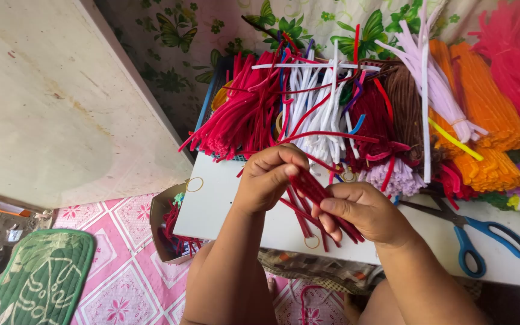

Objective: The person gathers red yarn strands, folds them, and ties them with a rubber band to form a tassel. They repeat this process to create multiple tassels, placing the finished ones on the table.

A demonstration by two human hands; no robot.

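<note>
My left hand (pixel 269 177) and my right hand (pixel 365 210) meet over a white board (pixel 218 204), both gripping a small bundle of dark red pipe cleaners (pixel 311 186). The left fingers pinch its upper end, the right fingers wrap its lower part. Loose red ends trail down over the board below my hands. Just beyond lie bundles of red pipe cleaners (pixel 242 114), white pipe cleaners (pixel 317 99) and maroon ones (pixel 371 120).
Brown, lilac, orange (pixel 482 102) and pink pipe cleaner bundles fill the right. Blue-handled scissors (pixel 473 235) lie on the board at right. A small cardboard box (pixel 167 229) with red pieces sits at the board's left edge. A green mat (pixel 40 280) lies on the floor.
</note>
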